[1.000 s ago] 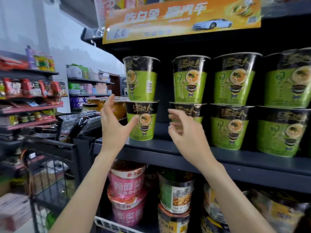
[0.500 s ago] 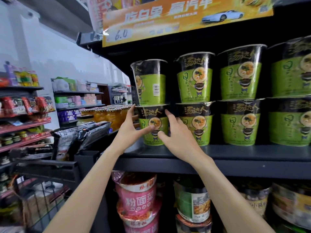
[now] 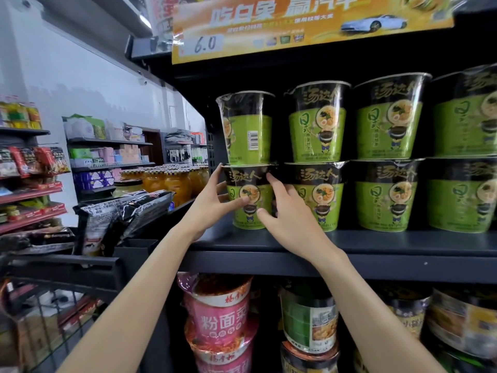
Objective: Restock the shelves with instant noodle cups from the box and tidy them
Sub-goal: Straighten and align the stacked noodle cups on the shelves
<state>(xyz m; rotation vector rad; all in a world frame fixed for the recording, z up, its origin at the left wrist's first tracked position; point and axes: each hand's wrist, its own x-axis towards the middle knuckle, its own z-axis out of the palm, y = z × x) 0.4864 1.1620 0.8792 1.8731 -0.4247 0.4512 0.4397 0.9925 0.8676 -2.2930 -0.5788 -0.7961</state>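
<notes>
Shop shelf (image 3: pixel 349 242) carries green cups under a "6.0" price sign (image 3: pixel 207 43). Left hand (image 3: pixel 208 208) and right hand (image 3: pixel 290 216) grasp the lower-left cup (image 3: pixel 248 184), seemingly labelled 汤达人.

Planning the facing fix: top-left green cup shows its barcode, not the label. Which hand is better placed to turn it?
Probably left. Left hand and right hand both grip the bottom cup, but left sits on the open outer side below the barcode cup.

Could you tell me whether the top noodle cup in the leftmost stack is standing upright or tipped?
Slightly tipped. The top cup leans left on the bottom cup, barcode outward, unlike the neighbouring cup.
</notes>
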